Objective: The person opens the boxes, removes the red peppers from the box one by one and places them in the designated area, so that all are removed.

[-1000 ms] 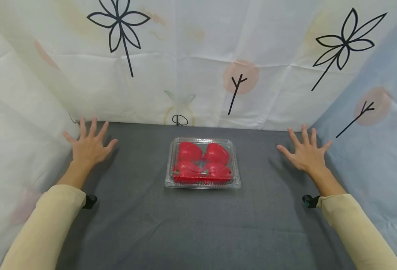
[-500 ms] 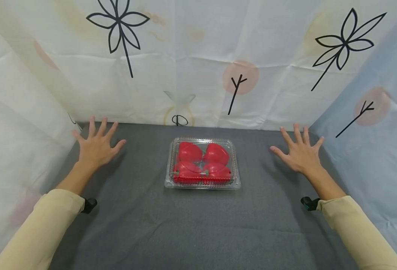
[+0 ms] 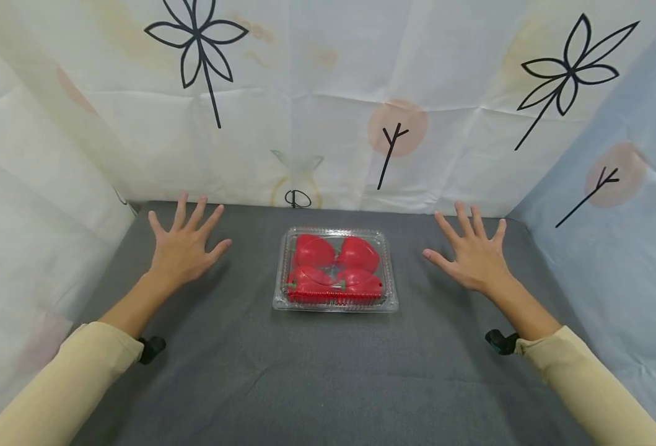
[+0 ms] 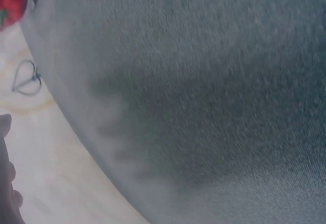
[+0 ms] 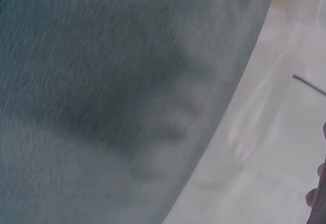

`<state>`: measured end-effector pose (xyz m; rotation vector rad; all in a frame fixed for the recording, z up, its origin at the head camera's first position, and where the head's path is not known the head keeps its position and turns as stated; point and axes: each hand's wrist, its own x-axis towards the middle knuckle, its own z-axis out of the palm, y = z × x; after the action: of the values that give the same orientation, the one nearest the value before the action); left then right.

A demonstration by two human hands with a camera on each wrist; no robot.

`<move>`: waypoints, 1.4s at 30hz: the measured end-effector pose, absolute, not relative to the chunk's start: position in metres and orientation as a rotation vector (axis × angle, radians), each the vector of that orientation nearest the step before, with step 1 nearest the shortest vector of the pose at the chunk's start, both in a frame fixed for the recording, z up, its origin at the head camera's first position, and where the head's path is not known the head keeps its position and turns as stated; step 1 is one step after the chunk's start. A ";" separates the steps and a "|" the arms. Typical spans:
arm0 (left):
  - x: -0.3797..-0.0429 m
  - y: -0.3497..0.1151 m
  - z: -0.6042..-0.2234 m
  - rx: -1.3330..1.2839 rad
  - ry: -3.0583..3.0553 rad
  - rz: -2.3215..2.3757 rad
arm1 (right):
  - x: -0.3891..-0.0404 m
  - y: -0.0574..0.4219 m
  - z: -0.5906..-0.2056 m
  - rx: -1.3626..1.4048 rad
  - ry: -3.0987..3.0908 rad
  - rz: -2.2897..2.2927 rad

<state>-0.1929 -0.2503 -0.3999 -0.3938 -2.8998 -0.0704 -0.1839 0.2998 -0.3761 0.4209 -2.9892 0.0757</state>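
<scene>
A clear plastic box (image 3: 280, 298) with its lid on stands in the middle of the grey-covered table in the head view. Inside it lie several red fruits (image 3: 357, 254) with green stems, perhaps tomatoes or toy fruit. To the left of the box is my left hand (image 3: 181, 251), palm down, fingers spread and holding nothing. My right hand (image 3: 475, 254) mirrors it on the right, also spread and holding nothing. Both hands are apart from the box and cast shadows on the cloth. Each wrist view catches only a corner of the red fruits and the edge of a hand.
Grey cloth (image 3: 316, 384) covers the table. A white patterned curtain (image 3: 339, 142) hangs behind it, and more fabric closes the left and right sides. Dark wrist devices (image 3: 152, 350) sit at both sleeve cuffs.
Both hands have moved inward, the left one rightward and the right one leftward, nearer to the box. The fingers stay spread. The box has not moved.
</scene>
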 end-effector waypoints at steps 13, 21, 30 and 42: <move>-0.177 -0.224 -0.401 -0.548 -2.793 -0.091 | -0.170 0.259 -0.378 0.708 -2.868 0.047; -0.167 -0.207 -0.406 -0.654 -2.760 -0.099 | -0.161 0.237 -0.383 0.875 -2.779 0.070; -0.155 -0.192 -0.413 -0.734 -2.846 -0.144 | -0.151 0.216 -0.385 1.121 -2.747 0.117; -0.141 -0.184 -0.420 -0.779 -2.910 -0.216 | -0.142 0.196 -0.390 1.354 -2.677 0.180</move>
<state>-0.1408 -0.1836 -0.4204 -0.7794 -2.9100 -0.2159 -0.1416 0.1957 -0.3904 1.3535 -2.6774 0.1802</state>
